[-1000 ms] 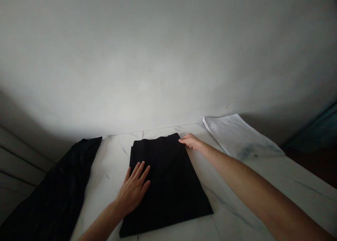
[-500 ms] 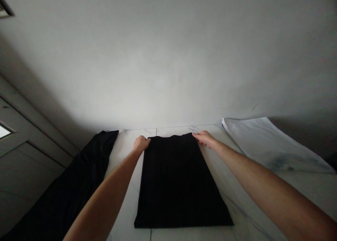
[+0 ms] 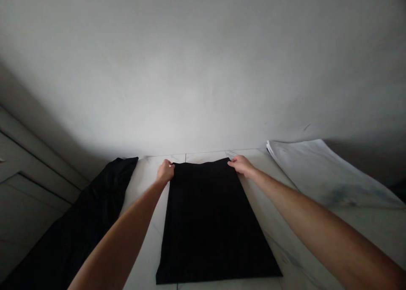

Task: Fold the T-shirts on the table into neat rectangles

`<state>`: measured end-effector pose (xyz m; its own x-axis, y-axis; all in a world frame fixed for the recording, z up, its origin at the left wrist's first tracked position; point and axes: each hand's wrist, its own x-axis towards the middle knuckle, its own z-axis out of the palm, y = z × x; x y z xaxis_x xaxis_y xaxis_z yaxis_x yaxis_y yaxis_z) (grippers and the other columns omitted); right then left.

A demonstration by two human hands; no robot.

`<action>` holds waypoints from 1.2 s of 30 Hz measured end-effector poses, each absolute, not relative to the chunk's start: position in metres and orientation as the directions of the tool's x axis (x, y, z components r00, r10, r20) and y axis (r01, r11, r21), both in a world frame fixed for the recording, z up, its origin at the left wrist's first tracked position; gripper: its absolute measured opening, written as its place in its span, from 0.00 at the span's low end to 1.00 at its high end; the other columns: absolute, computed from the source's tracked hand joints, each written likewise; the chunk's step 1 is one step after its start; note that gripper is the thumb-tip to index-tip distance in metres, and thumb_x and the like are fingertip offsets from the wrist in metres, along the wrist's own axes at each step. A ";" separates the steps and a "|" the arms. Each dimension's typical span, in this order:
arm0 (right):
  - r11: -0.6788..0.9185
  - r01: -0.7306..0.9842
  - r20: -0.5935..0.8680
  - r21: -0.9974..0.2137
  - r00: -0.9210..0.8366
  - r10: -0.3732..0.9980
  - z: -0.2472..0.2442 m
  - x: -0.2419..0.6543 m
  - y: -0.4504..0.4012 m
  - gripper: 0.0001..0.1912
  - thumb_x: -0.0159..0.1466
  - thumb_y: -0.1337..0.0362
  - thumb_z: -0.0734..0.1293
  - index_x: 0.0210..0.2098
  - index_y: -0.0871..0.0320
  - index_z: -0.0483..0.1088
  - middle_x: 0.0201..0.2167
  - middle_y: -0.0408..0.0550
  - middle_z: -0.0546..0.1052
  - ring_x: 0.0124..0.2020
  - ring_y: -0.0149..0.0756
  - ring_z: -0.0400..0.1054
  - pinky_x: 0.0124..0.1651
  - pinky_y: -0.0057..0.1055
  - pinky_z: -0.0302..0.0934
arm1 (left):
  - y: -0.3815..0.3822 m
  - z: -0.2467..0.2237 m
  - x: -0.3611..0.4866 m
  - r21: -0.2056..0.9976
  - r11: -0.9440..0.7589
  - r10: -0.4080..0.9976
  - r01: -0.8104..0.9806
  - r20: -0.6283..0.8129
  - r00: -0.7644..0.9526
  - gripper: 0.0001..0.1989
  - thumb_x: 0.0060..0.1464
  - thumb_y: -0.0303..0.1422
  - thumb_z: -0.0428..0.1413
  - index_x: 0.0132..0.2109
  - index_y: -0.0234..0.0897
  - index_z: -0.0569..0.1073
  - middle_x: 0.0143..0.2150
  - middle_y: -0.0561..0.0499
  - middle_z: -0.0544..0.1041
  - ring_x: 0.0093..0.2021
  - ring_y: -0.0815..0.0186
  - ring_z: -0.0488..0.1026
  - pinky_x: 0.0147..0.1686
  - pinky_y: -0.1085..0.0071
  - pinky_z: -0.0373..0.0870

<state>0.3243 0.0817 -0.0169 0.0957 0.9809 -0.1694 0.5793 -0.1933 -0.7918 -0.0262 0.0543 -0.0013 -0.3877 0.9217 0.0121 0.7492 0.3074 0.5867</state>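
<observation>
Head view: the framing has shifted slightly, while the left hand (image 3: 165,171) and right hand (image 3: 242,165) stay at the far corners of the black garment (image 3: 215,226). Each appears to pinch its corner, apparently keeping the far edge taut while the garment lies flat on the marble-patterned counter (image 3: 142,205).

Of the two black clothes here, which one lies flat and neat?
The black garment in the middle, flat on the marble top, left hand and right hand at its far edge; the other black garment, further left, lies bunched, untouched.
</observation>
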 end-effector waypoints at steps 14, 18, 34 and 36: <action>-0.377 0.499 -0.486 -0.780 -0.104 0.868 0.010 0.360 -0.020 0.11 0.61 0.58 0.73 0.32 0.58 0.70 0.27 0.42 0.76 0.18 0.20 0.54 0.19 0.22 0.39 | -0.087 -0.002 -0.046 0.890 0.230 0.968 0.392 -0.170 -0.183 0.24 0.45 0.41 0.62 0.47 0.35 0.69 0.29 0.52 0.77 0.28 0.65 0.75 0.29 0.69 0.71; -0.383 0.594 -0.546 -0.707 -0.116 0.830 0.017 0.357 -0.034 0.18 0.61 0.52 0.73 0.26 0.59 0.68 0.24 0.42 0.73 0.18 0.21 0.53 0.19 0.22 0.39 | -0.110 -0.001 -0.044 0.864 0.274 0.961 0.423 -0.225 -0.163 0.25 0.40 0.46 0.63 0.42 0.35 0.70 0.24 0.54 0.75 0.23 0.66 0.72 0.26 0.69 0.68; -0.343 0.649 -0.609 -0.679 -0.237 0.757 0.024 0.374 -0.110 0.24 0.63 0.46 0.69 0.24 0.57 0.63 0.20 0.39 0.68 0.17 0.22 0.51 0.20 0.24 0.38 | -0.213 0.020 -0.033 0.709 0.350 0.912 0.613 -0.408 -0.049 0.28 0.42 0.59 0.55 0.32 0.37 0.71 0.18 0.56 0.69 0.17 0.69 0.65 0.18 0.71 0.54; -0.352 0.644 -0.631 -0.679 -0.266 0.729 0.025 0.379 -0.124 0.24 0.62 0.45 0.70 0.25 0.57 0.63 0.19 0.38 0.68 0.16 0.21 0.51 0.19 0.24 0.38 | -0.228 0.020 -0.030 0.725 0.371 0.900 0.580 -0.435 -0.031 0.29 0.40 0.61 0.56 0.32 0.37 0.71 0.17 0.58 0.67 0.16 0.70 0.62 0.18 0.72 0.52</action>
<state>0.3794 -0.1242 0.0254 -0.2664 0.7289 -0.6307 0.6444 -0.3519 -0.6789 -0.0297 -0.2280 0.0196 -0.0308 0.8998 -0.4352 0.5805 0.3706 0.7251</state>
